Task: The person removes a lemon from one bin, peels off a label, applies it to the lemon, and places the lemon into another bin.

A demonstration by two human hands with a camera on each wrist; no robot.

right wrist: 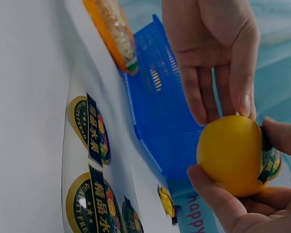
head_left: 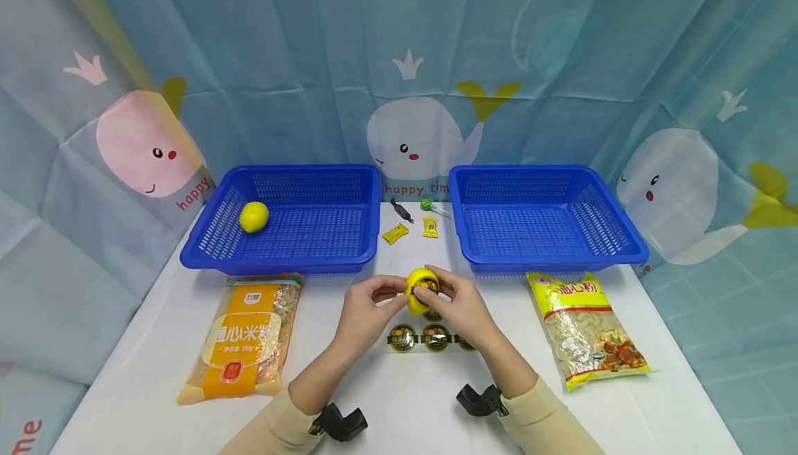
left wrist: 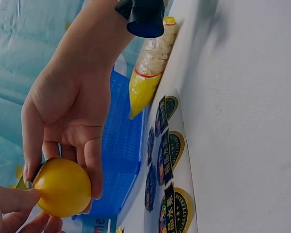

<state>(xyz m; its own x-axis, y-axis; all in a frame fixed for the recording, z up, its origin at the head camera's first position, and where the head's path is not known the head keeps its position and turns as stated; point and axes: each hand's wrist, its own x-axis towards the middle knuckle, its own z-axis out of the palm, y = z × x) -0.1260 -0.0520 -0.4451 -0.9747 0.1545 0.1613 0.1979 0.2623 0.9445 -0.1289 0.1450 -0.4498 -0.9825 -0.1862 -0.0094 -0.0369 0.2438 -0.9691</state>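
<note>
Both hands hold a yellow lemon (head_left: 414,276) above the middle of the table. My left hand (head_left: 366,311) pinches it from the left, with the thumb and fingertips on its skin. On the other side my right hand (head_left: 464,308) grips it, and the right thumb presses a dark round label (right wrist: 270,160) on the lemon's side. Beneath the hands lies a clear sheet of dark-and-gold fruit stickers (head_left: 436,337), partly hidden by the right hand. In the left wrist view the lemon (left wrist: 65,189) sits between the fingers of both hands.
A blue basket (head_left: 280,261) at back left holds another lemon (head_left: 254,217); a second blue basket (head_left: 551,259) stands at back right. Wrapped candies (head_left: 430,226) and a green lollipop (head_left: 427,204) lie between them. Pasta bags flank the hands: orange (head_left: 240,337) left, yellow (head_left: 589,330) right.
</note>
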